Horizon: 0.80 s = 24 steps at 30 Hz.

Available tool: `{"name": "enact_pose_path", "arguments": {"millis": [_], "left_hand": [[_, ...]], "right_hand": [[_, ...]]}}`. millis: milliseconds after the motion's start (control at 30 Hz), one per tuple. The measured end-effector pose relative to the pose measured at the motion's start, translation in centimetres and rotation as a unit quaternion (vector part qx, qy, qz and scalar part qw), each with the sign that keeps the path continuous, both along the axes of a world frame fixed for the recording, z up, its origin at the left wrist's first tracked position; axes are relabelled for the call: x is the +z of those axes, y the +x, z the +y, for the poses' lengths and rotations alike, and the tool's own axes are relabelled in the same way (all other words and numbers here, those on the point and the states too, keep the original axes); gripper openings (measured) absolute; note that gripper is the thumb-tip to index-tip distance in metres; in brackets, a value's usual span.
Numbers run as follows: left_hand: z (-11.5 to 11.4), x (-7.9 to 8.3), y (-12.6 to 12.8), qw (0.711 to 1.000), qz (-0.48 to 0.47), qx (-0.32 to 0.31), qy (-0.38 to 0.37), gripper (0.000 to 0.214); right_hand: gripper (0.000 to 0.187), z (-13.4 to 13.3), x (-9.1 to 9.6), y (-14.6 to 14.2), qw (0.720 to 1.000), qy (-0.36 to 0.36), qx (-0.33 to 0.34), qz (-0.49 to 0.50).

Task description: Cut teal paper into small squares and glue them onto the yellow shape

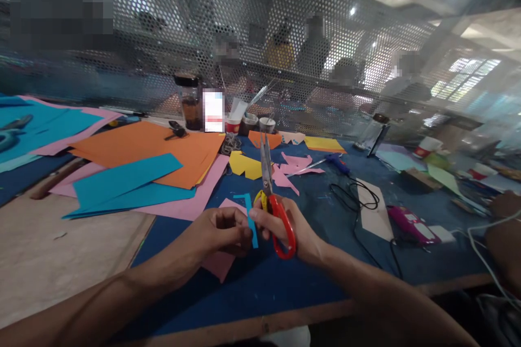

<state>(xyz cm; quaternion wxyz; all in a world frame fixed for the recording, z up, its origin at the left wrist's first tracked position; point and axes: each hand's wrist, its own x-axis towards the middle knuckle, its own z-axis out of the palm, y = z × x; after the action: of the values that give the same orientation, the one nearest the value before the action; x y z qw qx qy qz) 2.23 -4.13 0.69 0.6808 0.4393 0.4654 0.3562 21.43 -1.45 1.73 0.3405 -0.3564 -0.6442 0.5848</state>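
My right hand (299, 230) is closed around the red and yellow handles of a pair of scissors (269, 191). Their blades are shut and point up and away from me. My left hand (222, 230) pinches a small teal paper piece (249, 216) just left of the scissor handles. Both hands hover over a pink sheet (222, 263) lying on the blue mat (285, 282).
Orange (154, 146), teal (126, 179) and pink sheets are stacked at left. Yellow and pink scraps (291, 171) lie beyond the scissors. A black cable (358, 200), a glue gun (336, 161), cups and a jar stand near a perforated metal screen. Another person's arm (504, 233) is at right.
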Motion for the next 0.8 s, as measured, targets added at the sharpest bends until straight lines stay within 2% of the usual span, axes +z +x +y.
{"name": "enact_pose_path", "arguments": {"millis": [167, 333, 600, 800], "left_hand": [[0.4, 0.7, -0.7, 0.998, -0.02, 0.058, 0.027, 0.026], [0.4, 1.5, -1.7, 0.987, -0.056, 0.126, 0.08, 0.023], [0.4, 1.7, -1.9, 0.968, -0.11, 0.206, 0.089, 0.024], [0.3, 2.3, -1.5, 0.965, -0.108, 0.221, 0.093, 0.026]], "right_hand": [[0.04, -0.2, -0.1, 0.2, 0.999, -0.008, -0.009, -0.039], [0.045, -0.5, -0.3, 0.5, 0.992, -0.006, 0.033, -0.119], [0.043, -1.3, 0.7, 0.3, 0.973, 0.034, 0.087, -0.213], [0.046, -1.7, 0.9, 0.5, 0.96, 0.083, 0.101, -0.246]]}}
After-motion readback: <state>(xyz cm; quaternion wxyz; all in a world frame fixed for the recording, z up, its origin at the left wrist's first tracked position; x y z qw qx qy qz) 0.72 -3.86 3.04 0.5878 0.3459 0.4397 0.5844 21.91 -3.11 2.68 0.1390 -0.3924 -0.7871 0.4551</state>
